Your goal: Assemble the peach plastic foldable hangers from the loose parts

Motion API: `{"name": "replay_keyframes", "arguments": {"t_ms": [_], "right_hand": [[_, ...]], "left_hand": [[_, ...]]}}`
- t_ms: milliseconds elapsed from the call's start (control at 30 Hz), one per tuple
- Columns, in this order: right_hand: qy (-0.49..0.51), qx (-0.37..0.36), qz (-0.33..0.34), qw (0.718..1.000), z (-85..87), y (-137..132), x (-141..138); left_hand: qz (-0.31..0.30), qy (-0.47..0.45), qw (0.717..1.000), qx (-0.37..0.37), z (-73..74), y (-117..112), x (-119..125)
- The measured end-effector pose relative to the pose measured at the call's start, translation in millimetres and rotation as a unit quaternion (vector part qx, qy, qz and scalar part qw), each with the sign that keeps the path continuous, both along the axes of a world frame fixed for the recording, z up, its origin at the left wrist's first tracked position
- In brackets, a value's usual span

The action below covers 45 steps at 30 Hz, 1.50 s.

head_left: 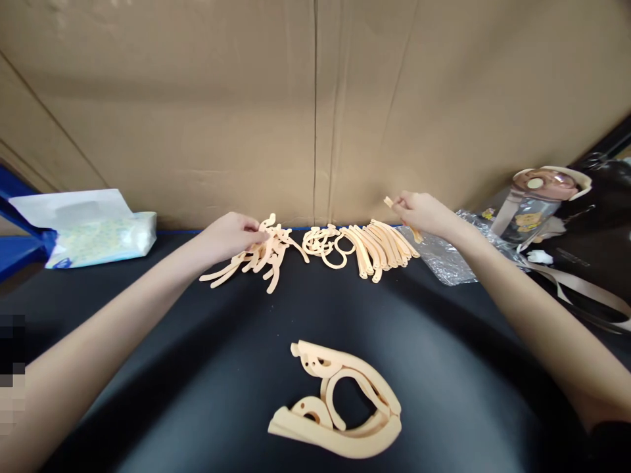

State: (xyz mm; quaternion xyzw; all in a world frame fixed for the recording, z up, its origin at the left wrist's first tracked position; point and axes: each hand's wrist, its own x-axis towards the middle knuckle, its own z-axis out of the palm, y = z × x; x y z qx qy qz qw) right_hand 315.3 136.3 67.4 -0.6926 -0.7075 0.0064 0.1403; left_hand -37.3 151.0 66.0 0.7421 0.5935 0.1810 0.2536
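Note:
My left hand [231, 235] reaches to the far side of the black table [197, 368], its fingers closed on a piece from a loose heap of peach-coloured plastic parts [263, 256]. My right hand [422, 211] is closed on a thin peach strip [392, 203], held just above a fanned row of curved peach arms [379, 244]. Between the two heaps lies a cluster of peach hook rings [325, 243]. Close to me sits a stack of assembled folding hangers [340, 404].
A cardboard wall [315, 98] closes off the back. A tissue pack [96, 233] lies at far left beside a blue frame [20, 243]. A crumpled clear plastic bag [451, 256], a lidded drinking bottle [535, 203] and a dark bag with a strap [591, 263] crowd the right.

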Motion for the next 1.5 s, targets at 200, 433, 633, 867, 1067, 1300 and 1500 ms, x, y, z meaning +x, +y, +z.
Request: {"name": "replay_keyframes", "arguments": {"t_ms": [200,433,633,867,1067,1300,1500], "right_hand": [[-0.047,-0.033,0.020,0.998,-17.3,-0.7,-16.8],[-0.066,-0.035,0.021,0.997,-27.5,-4.1,-33.7],[-0.052,-0.030,0.021,0.998,-26.3,-6.3,-33.9],[-0.043,-0.033,0.030,0.998,-20.2,-5.7,-35.0],[0.008,-0.152,0.207,0.967,8.5,-57.4,-77.6],[-0.009,-0.273,0.384,0.882,0.4,-116.2,-126.6],[0.182,-0.232,0.325,0.899,-0.9,-91.5,-115.3]], "left_hand": [[0.047,0.101,0.994,0.012,-9.3,8.9,-8.9],[0.077,0.134,0.987,0.053,-13.9,7.6,-13.0],[0.080,0.126,0.985,0.088,-8.8,-1.0,-6.9],[-0.032,0.105,0.993,0.041,5.0,-28.2,20.5],[-0.181,0.138,0.973,-0.048,11.9,-48.1,28.0],[-0.205,0.122,0.970,-0.055,14.7,-46.9,28.5],[-0.241,-0.058,0.947,-0.206,11.4,-48.0,35.8]]}}
